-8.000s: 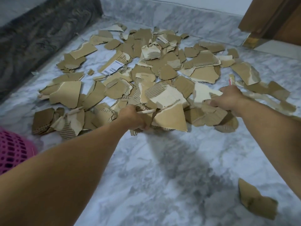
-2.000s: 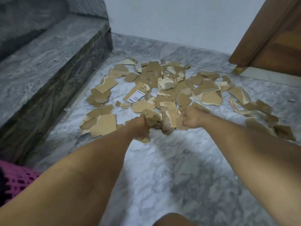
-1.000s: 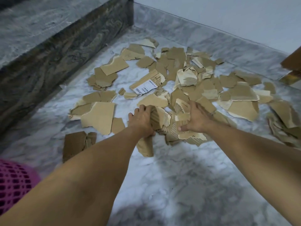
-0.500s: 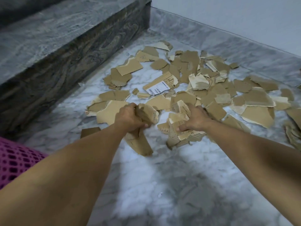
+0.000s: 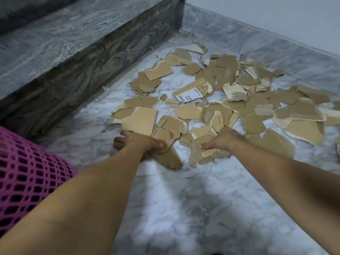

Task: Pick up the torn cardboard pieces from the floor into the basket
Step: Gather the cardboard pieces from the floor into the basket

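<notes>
Both arms reach out low over the marble floor (image 5: 184,208) toward the near edge of a wide scatter of torn cardboard pieces (image 5: 257,100). The left hand (image 5: 138,141) has its fingers and thumb curled round a bunch of brown pieces (image 5: 165,153), which hang out under the hand and touch the floor; a large pale piece (image 5: 139,121) lies just beyond its knuckles. The right hand (image 5: 221,138) is clamped over another bunch of corrugated scraps (image 5: 206,153), thumb pressed across the top, fingers wrapped behind where they cannot be seen clearly. The two bunches sit near each other at the front of the pile.

The rest of the cardboard spreads away toward the wall and to the right, most of it lying flat and overlapping. One piece carries a white printed shipping label (image 5: 191,94). To the left runs a dark grey stone step (image 5: 73,52). The pink mesh basket (image 5: 27,173) stands at the left edge, beside the left forearm, well apart from the pile.
</notes>
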`<state>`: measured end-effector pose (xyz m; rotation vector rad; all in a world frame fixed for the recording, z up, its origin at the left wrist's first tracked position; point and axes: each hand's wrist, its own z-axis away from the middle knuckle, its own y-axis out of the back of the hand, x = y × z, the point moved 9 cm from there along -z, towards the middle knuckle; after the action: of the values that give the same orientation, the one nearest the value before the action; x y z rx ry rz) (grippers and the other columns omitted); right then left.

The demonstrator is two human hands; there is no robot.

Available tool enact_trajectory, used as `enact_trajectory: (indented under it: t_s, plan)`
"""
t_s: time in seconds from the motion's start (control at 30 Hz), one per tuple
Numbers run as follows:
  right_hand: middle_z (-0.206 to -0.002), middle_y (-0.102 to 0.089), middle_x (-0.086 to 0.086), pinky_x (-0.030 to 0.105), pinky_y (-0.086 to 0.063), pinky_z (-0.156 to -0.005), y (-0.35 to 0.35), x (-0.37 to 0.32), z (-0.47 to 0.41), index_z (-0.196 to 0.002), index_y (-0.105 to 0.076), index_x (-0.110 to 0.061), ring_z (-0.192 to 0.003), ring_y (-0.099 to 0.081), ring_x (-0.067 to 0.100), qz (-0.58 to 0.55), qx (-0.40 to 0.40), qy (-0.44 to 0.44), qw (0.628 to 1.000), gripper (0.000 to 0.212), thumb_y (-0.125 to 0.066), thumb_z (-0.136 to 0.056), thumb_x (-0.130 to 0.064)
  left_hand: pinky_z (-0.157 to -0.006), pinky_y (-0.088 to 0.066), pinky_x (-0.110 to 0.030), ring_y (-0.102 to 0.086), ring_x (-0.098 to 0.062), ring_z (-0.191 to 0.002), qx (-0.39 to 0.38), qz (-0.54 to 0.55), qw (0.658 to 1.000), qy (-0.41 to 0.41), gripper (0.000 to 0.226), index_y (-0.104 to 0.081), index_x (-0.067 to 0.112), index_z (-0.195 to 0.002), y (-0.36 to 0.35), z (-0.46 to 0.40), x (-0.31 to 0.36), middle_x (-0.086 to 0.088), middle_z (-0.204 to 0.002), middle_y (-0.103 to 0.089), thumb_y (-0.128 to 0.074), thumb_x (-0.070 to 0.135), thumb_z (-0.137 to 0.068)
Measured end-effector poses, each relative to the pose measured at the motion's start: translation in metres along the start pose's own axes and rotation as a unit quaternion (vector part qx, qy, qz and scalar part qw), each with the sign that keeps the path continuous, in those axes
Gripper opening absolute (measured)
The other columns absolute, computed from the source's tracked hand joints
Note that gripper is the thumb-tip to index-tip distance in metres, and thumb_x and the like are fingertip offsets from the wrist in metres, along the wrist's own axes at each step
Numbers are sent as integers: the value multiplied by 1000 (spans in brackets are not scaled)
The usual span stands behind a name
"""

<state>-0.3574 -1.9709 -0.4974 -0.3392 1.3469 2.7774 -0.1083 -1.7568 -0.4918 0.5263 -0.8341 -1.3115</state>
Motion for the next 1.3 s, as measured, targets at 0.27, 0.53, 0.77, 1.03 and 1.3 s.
enact_trajectory:
  t_s: [0.27, 0.53, 0.77, 1.03, 1.3]
  plan:
    - [-138, -49, 14, 44, -43, -103, -12, -16, 4, -139, -29, -2, -129, -47, 34, -80, 15, 3, 997, 129, -96, -38, -49, -105, -34, -42, -30, -32, -129, 23, 33, 999, -36, 110, -24, 7, -135, -21, 7, 14, -17, -137, -36, -91, 37, -52]
    - [-113, -68, 9, 32, -53, -86, -25, -30, 2, -120, -61, -4, -105, -62, 26, -125, -58, 43, 990, 92, -98, -42, -36, -105, -40, -42, -31, -33, -128, 4, 75, 994, -84, 75, -38, 10, -129, -34, 9, 24, -13, -136, -29, -78, 25, -68]
    - [-137, -53, 8, 36, -44, -103, -3, -50, 0, -144, -39, -9, -129, -47, 29, -113, -54, 95, 988, 107, -95, -55, -27, -82, -56, -40, -56, -27, -98, -57, 171, 976, -125, 69, -45, 15, -108, -33, 0, 29, -5, -100, -55, -81, 8, -50]
    - [-113, -63, 9, 40, -51, -94, 61, -63, -25, -117, -54, -7, -105, -59, 28, -31, 19, 115, 993, 74, -93, -58, -30, -83, -57, -42, -60, -31, -97, -34, 138, 974, -176, 53, -55, 12, -97, 22, -25, 62, -12, -102, -63, -80, 8, -51]
    - [-131, -52, 14, 27, -40, -80, 68, -57, -46, -128, -51, -2, -120, -49, 29, 88, 34, 96, 991, 81, -87, -66, -40, -112, -28, -49, -17, -40, -138, 48, -5, 986, -157, 93, -29, 24, -141, 45, -57, 71, -18, -148, -14, -77, 51, -67]
